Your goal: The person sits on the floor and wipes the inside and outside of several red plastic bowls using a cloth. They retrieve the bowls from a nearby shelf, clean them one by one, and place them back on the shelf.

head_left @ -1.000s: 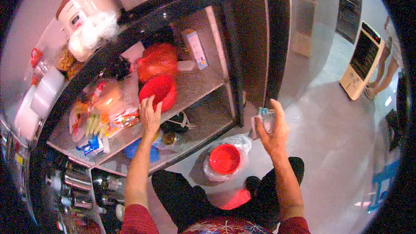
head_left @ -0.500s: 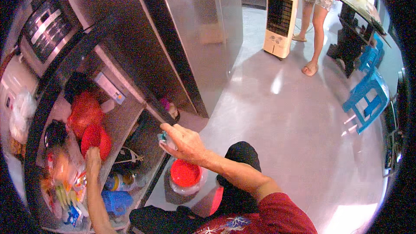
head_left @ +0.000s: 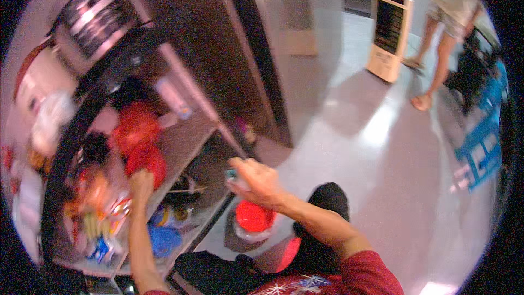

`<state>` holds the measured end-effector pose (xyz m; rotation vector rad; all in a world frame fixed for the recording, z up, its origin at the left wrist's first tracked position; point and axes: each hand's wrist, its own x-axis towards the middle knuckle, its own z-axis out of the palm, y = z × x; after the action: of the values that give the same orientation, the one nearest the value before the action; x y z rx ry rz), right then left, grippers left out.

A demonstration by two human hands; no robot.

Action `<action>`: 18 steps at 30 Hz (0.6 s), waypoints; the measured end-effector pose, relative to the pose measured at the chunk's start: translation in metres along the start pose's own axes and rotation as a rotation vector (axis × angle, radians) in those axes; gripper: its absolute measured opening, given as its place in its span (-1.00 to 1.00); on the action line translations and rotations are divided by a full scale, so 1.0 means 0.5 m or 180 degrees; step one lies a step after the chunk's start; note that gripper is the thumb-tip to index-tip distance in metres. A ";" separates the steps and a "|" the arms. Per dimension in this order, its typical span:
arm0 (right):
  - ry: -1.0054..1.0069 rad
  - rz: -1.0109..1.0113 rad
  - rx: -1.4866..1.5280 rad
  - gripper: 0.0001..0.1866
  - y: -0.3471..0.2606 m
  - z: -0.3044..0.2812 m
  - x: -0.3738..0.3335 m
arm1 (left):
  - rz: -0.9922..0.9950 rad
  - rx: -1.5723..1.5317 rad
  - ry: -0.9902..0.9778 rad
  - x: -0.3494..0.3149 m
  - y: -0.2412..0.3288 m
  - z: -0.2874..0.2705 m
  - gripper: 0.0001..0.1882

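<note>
My left hand [head_left: 142, 181] reaches into an open cabinet and grips the near end of a red plastic bag [head_left: 146, 161]; its fingertips are partly lost against the bag. Behind that end, the bag's bulging part [head_left: 136, 123] lies on the upper shelf. My right hand [head_left: 255, 180] is closed in front of the cabinet opening, with a small teal-and-whitish thing [head_left: 231, 175] showing between thumb and fingers; blur hides its kind. Just below the right hand, a clear tub with a red lid [head_left: 255, 217] stands on the floor.
Colourful packets [head_left: 101, 235] crowd the shelf by my left forearm. Lower down sit a blue container [head_left: 165, 240] and jars. A rice-cooker-like appliance [head_left: 98, 19] tops the counter. A white air cooler [head_left: 388, 35], a standing person [head_left: 445, 38] and blue stools [head_left: 479, 155] are farther off.
The whole view has swung, so everything sits farther right and is more blurred. Both hands keep about the same places against the cabinet and the red bag.
</note>
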<state>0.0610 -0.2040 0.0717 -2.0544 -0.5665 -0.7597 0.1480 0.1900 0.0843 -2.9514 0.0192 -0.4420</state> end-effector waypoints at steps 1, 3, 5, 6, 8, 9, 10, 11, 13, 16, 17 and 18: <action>-0.0217 0.0120 -0.0045 -0.52 0.000 -0.002 0.001 | 0.0836 0.1096 -0.0052 0.006 0.007 -0.010 -0.78; -0.0055 0.0169 -0.0086 -0.56 -0.007 -0.007 0.008 | 0.0384 0.1403 -0.0506 0.027 0.043 -0.040 -0.78; 0.0073 0.0044 -0.0071 -0.56 -0.005 -0.009 0.009 | -0.0143 0.0767 -0.0029 0.027 0.065 -0.069 -0.76; 0.0108 -0.0040 0.0024 -0.55 -0.012 -0.006 0.014 | -0.0187 0.0421 0.0530 0.026 0.039 -0.063 -0.74; 0.0091 -0.0085 0.0073 -0.53 -0.013 0.000 0.011 | -0.0205 0.0034 0.1193 0.021 0.042 -0.064 -0.74; 0.0064 -0.0087 0.0099 -0.52 -0.017 0.004 0.009 | -0.0220 0.0052 0.1316 0.014 0.034 -0.077 -0.76; 0.0031 -0.0062 0.0045 -0.51 -0.011 0.001 0.005 | -0.0202 -0.0005 0.1429 0.012 0.055 -0.087 -0.77; 0.0027 0.0009 0.0078 -0.50 -0.011 -0.001 0.005 | -0.0158 -0.0157 0.1536 0.005 0.076 -0.107 -0.80; 0.0044 0.0155 0.0135 -0.48 -0.014 -0.003 0.006 | -0.0047 -0.0464 0.1762 -0.009 0.118 -0.142 -0.83; 0.0467 0.0261 0.0434 -0.46 -0.006 0.000 0.008 | 0.0266 -0.0991 0.2107 -0.046 0.185 -0.161 -0.84; 0.0531 0.0550 0.0821 -0.46 -0.006 -0.004 0.009 | 0.0311 -0.1285 0.2068 -0.059 0.220 -0.157 -0.85; 0.0603 0.0840 0.1208 -0.45 -0.009 -0.004 0.011 | 0.0273 -0.1604 0.2002 -0.077 0.256 -0.148 -0.84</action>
<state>0.0617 -0.2025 0.0791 -1.6445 -0.2967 -0.6268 0.0907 0.0537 0.1228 -3.0992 0.3775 -1.5231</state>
